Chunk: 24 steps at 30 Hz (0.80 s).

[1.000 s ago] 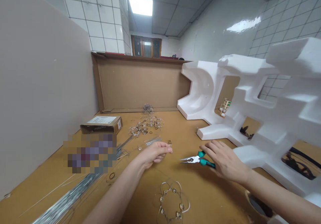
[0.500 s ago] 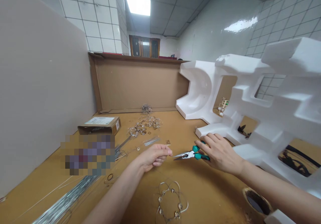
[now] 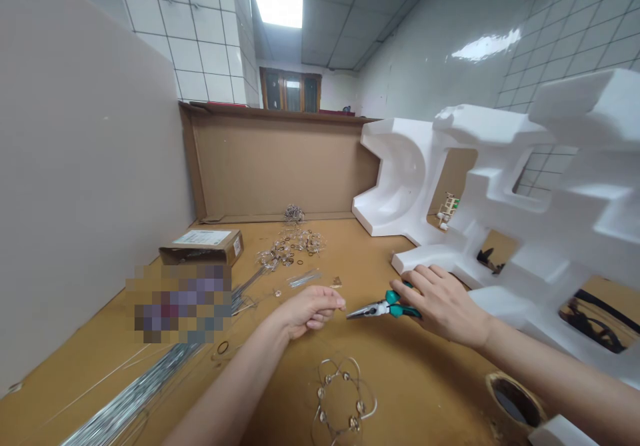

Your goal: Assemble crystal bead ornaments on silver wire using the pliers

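My right hand (image 3: pixel 445 305) is wrapped round the teal handles of a pair of needle-nose pliers (image 3: pixel 379 308). Their jaws look closed and point left, a short gap away from my left fingertips. My left hand (image 3: pixel 313 313) pinches thumb against forefinger; a tiny clear or shiny bit shows at the tips, too small to name. On the table below both hands lies a ring of bent wire loops with clear round beads (image 3: pixel 361 407). Several short straight wire pieces (image 3: pixel 304 279) rest just beyond my left hand.
Long wire rods (image 3: pixel 135 386) stretch along the left, beside a blurred patch and a small cardboard box (image 3: pixel 200 246). Beaded wire pieces (image 3: pixel 290 246) are heaped farther back. White foam packing (image 3: pixel 500 166) stands on the right, with a tape roll (image 3: pixel 515 399) near my right forearm.
The pliers' jaws, slightly parted before, have come together. Both hands keep nearly the same place; the whole view has shifted a little.
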### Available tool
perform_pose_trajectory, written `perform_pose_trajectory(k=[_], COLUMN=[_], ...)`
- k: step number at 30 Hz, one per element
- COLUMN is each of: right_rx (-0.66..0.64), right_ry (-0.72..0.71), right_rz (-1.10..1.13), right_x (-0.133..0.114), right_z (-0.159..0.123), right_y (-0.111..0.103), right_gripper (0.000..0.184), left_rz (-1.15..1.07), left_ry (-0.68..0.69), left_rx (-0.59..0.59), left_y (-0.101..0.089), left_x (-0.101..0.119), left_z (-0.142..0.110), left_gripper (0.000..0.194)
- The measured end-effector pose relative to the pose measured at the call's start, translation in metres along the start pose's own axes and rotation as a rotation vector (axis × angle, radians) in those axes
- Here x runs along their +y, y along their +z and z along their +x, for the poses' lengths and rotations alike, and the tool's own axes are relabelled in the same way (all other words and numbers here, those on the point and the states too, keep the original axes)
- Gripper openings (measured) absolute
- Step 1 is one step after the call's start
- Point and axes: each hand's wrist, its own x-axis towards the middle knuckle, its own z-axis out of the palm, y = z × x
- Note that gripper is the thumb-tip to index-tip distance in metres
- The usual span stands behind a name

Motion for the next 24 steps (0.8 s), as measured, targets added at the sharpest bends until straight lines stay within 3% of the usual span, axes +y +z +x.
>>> perform_pose_trajectory(k=[17, 24], right_rx=[0.005, -0.059], right_ry=[-0.053, -0.059], right_rz=[-0.047, -0.007], right_x=[-0.0007, -0.0012], right_z=[0.0010, 0.0028], right_y=[-0.0006, -0.0017], right_gripper=[0.027, 0.026], left_rz=[0.000, 0.054], left_ry=[-0.077, -0.056], left_rx=[-0.050, -0.003], left_y=[-0.0009, 0.0004], left_x=[-0.0024, -0.0040], left_z=[0.0012, 0.0014], left_gripper=[0.026, 0.028])
